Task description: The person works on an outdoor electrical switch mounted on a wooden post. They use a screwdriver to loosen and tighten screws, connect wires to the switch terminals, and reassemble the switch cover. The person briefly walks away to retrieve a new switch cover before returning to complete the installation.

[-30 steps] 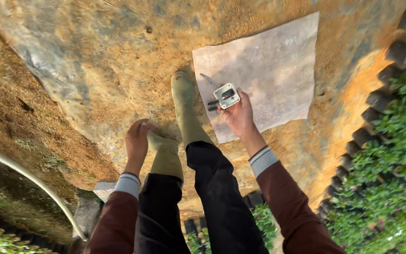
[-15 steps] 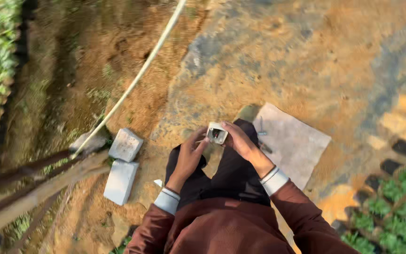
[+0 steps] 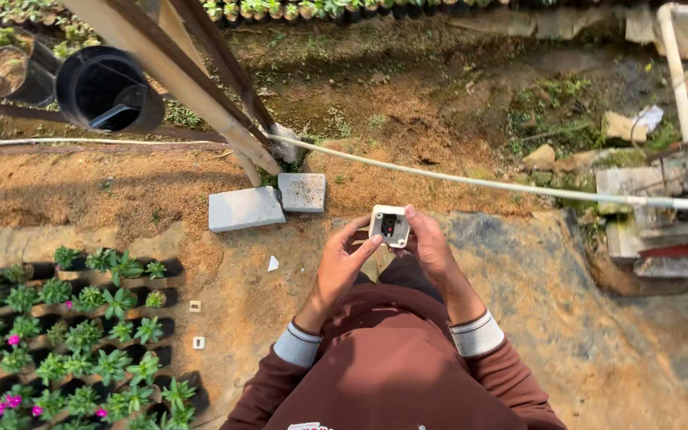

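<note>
Hands first, nearest me: my left hand (image 3: 334, 271) and right hand (image 3: 431, 251) both close their fingers on a small white box (image 3: 389, 225), held at centre above my knees. Its face is turned up toward me, dark window in the middle; it looks nearly square, so I can't tell a long axis. Bare ground lies open at 3 to 5 o'clock. Potted seedlings (image 3: 73, 334) hem the 8 o'clock side. Beyond, at 11 o'clock, two slabs (image 3: 264, 203); a white pipe (image 3: 519, 187) crosses past them.
</note>
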